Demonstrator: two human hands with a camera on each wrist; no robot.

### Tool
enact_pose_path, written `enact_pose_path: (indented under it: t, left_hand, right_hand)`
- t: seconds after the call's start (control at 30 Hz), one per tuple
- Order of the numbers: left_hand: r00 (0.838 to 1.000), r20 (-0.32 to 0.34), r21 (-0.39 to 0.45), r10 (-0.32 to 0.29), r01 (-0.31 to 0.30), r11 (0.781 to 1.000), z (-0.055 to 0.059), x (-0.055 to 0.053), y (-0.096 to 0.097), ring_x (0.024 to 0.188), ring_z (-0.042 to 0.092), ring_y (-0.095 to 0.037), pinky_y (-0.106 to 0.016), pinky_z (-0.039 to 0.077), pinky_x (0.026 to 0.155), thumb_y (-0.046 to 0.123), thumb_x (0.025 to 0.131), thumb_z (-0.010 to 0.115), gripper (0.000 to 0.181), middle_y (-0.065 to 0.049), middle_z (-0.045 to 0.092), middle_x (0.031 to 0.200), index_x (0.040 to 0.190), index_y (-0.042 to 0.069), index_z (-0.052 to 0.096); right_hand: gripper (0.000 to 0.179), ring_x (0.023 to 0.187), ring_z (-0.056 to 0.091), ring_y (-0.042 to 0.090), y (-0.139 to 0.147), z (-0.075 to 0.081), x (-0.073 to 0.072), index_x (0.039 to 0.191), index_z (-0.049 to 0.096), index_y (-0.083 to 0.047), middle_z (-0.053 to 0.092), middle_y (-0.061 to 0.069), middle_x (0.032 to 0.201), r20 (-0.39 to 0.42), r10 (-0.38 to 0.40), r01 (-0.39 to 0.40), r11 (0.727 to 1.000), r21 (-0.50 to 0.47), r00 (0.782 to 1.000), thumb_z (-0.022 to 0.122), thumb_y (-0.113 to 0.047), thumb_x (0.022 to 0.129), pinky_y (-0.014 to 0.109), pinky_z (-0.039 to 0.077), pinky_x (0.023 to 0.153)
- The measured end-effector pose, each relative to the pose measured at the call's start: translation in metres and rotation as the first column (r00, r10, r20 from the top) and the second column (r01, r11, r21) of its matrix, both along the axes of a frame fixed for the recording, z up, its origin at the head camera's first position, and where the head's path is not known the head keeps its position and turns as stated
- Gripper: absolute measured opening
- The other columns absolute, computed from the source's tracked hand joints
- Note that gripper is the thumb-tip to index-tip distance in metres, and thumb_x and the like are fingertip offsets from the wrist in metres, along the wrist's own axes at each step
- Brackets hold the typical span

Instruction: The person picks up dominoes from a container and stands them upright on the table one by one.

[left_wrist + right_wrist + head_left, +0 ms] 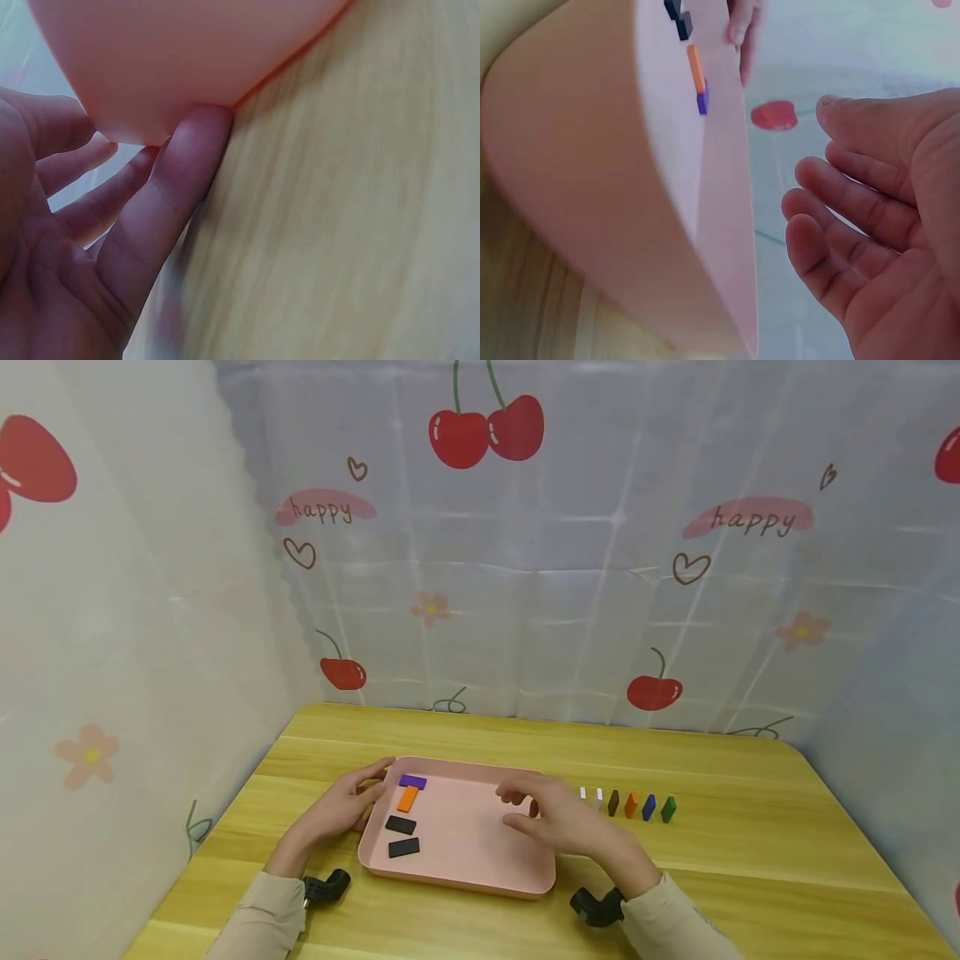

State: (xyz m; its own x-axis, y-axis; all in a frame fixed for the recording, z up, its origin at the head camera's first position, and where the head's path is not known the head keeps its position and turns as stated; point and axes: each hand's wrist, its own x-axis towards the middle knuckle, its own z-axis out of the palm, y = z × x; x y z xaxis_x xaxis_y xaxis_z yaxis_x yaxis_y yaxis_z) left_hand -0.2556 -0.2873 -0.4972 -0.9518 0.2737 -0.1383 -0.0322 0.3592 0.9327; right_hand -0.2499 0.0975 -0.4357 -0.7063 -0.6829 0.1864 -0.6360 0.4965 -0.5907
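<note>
A pink rectangular tray (pixel 457 883) rests on the wooden table. Purple (pixel 412 782) and orange (pixel 407 799) domino-like blocks lie end to side along its left part, with two black blocks (pixel 403 847) nearer the front. At the tray's far left corner my left hand (pixel 341 802) holds on; in the left wrist view its thumb (pixel 187 154) presses the outer wall while the other fingers reach round the corner. Above the tray's right side hovers my right hand (pixel 558 814), fingers loosely bent and apart from the thumb, nothing between them in the right wrist view.
Right of the tray, a row of upright blocks runs across the table (pixel 750 860): white ones, partly behind the right hand, then dark brown (pixel 613 803), orange (pixel 632 804), blue (pixel 649 807) and green (pixel 668 809). Cherry-printed curtains (pixel 525 568) surround the back and sides.
</note>
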Motion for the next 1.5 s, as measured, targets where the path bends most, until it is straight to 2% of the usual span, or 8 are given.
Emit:
enact_pose_path:
  t: [0.23, 0.37, 0.57, 0.83, 1.07, 1.3, 1.5]
  left_hand:
    - [1.000, 0.002, -0.010, 0.004, -0.004, 1.000, 0.001, 0.000, -0.001, 0.128, 0.060, -0.038, -0.043, 0.065, 0.076, 0.026, 0.111, 0.050, 0.055, -0.022, 0.037, 0.162, 0.163, 0.025, 0.033]
    - [1.000, -0.008, -0.018, 0.002, -0.002, 1.000, 0.002, 0.000, -0.001, 0.129, 0.059, -0.038, -0.043, 0.065, 0.077, 0.028, 0.110, 0.050, 0.055, -0.022, 0.038, 0.161, 0.163, 0.026, 0.033]
    - [1.000, -0.008, -0.021, 0.009, -0.009, 1.000, 0.001, -0.001, 0.000, 0.128, 0.060, -0.037, -0.042, 0.065, 0.077, 0.027, 0.111, 0.050, 0.054, -0.021, 0.040, 0.160, 0.162, 0.027, 0.034]
    - [1.000, -0.004, -0.016, 0.006, -0.006, 1.000, 0.001, -0.002, 0.000, 0.125, 0.062, -0.036, -0.044, 0.065, 0.075, 0.025, 0.110, 0.050, 0.053, -0.021, 0.039, 0.161, 0.162, 0.027, 0.036]
    - [1.000, -0.009, -0.034, 0.019, -0.019, 0.999, 0.001, -0.002, -0.001, 0.124, 0.062, -0.035, -0.042, 0.065, 0.074, 0.025, 0.110, 0.052, 0.054, -0.021, 0.041, 0.159, 0.161, 0.030, 0.037]
    - [1.000, -0.018, -0.023, -0.004, 0.003, 1.000, -0.001, -0.002, -0.004, 0.123, 0.062, -0.036, -0.043, 0.065, 0.074, 0.027, 0.110, 0.051, 0.054, -0.022, 0.040, 0.159, 0.162, 0.028, 0.036]
    - [0.999, -0.029, -0.007, -0.021, 0.021, 1.000, 0.000, -0.003, -0.004, 0.120, 0.064, -0.035, -0.044, 0.065, 0.073, 0.027, 0.111, 0.049, 0.053, -0.023, 0.039, 0.159, 0.162, 0.026, 0.035]
  right_hand:
    - [0.025, 0.099, 0.065, 0.017, -0.031, -0.002, -0.008, 0.119, 0.070, -0.012, 0.073, 0.005, 0.110, -0.068, 0.053, -0.049, 0.997, 0.060, 0.996, 0.075, -0.023, 0.096, 0.025, 0.057, 0.075]
    - [0.029, 0.100, 0.066, 0.019, -0.045, -0.001, -0.011, 0.122, 0.070, -0.012, 0.072, 0.004, 0.112, -0.029, 0.067, -0.064, 0.993, 0.102, 0.997, 0.073, -0.027, 0.098, 0.022, 0.055, 0.077]
    - [0.032, 0.105, 0.065, 0.019, -0.062, 0.004, -0.015, 0.126, 0.068, -0.012, 0.071, 0.004, 0.118, 0.055, 0.084, -0.090, 0.988, 0.126, 0.995, 0.070, -0.030, 0.100, 0.026, 0.056, 0.084]
    - [0.034, 0.108, 0.064, 0.018, -0.079, 0.003, -0.025, 0.129, 0.067, -0.011, 0.070, 0.005, 0.122, 0.079, 0.111, -0.122, 0.982, 0.144, 0.991, 0.068, -0.030, 0.101, 0.028, 0.056, 0.090]
    - [0.032, 0.108, 0.066, 0.018, -0.097, -0.007, -0.039, 0.129, 0.068, -0.011, 0.071, 0.003, 0.120, 0.098, 0.102, -0.116, 0.983, 0.144, 0.990, 0.069, -0.026, 0.101, 0.029, 0.056, 0.094]
    - [0.028, 0.093, 0.063, 0.010, -0.116, -0.017, -0.052, 0.128, 0.068, -0.013, 0.070, -0.002, 0.112, 0.145, 0.084, -0.101, 0.988, 0.117, 0.986, 0.067, -0.022, 0.102, 0.023, 0.055, 0.082]
    - [0.032, 0.086, 0.060, 0.011, -0.130, -0.026, -0.060, 0.133, 0.066, -0.019, 0.069, -0.001, 0.113, 0.185, 0.081, -0.099, 0.991, 0.092, 0.979, 0.067, -0.017, 0.101, 0.020, 0.051, 0.074]
